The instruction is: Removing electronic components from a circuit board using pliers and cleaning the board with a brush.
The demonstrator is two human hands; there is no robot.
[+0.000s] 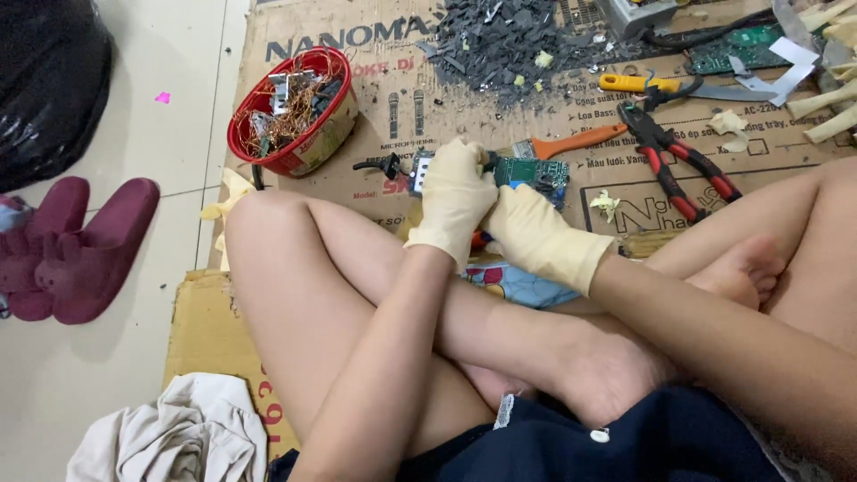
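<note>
Head view: I see a green circuit board (534,172) on the cardboard sheet (500,125), both gloved hands closed on it, left hand (453,198) over its left end, right hand (536,234) beneath. Beyond the board lie an orange-handled brush (571,142), red-handled pliers (678,156) and dark plastic shards (500,45); left of it, a red bowl (290,112) of wire scrap.

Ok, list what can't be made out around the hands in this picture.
- Head view: the left hand covers the middle of the green circuit board, hiding how it is gripped.
- The right hand hides most of a red-handled tool beneath it; its kind cannot be told.
- The red basket holds tangled wire and parts too small to identify.
- The top edge cuts off the grey metal box.
</note>
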